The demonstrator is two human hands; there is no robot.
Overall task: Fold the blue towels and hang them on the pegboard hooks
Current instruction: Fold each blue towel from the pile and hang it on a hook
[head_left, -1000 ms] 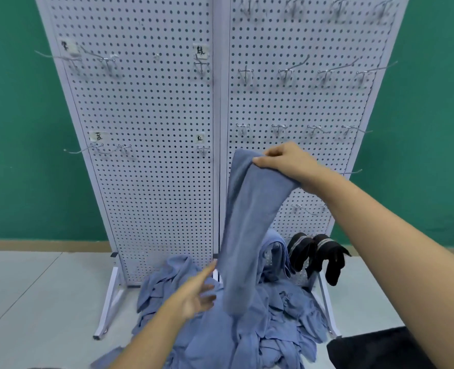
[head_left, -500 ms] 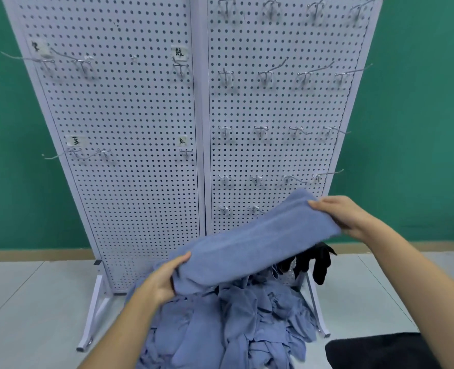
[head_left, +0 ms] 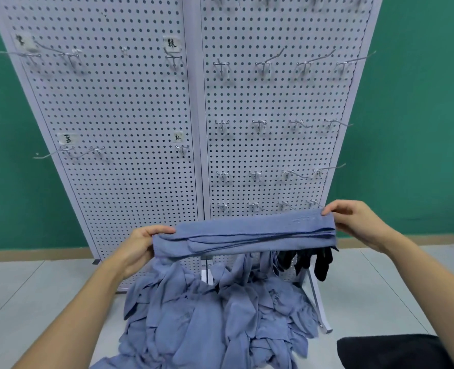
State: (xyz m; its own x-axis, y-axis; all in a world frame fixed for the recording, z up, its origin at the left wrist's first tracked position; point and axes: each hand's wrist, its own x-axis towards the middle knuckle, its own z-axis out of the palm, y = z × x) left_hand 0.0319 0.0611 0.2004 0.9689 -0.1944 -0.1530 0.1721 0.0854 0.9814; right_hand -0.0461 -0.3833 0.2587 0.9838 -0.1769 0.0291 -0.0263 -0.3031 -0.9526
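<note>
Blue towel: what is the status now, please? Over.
Left hand grips left end, right hand right end. Folded towel stretched before pegboard, not yet hung. Towel pile below; black gloves behind.

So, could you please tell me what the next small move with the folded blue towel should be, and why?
Probably raise the folded blue cloth towel and drape its middle over a bare metal hook on the white pegboard. It already forms a narrow band, the left hand and right hand grip its ends, and the hooks just above hold nothing.
</note>
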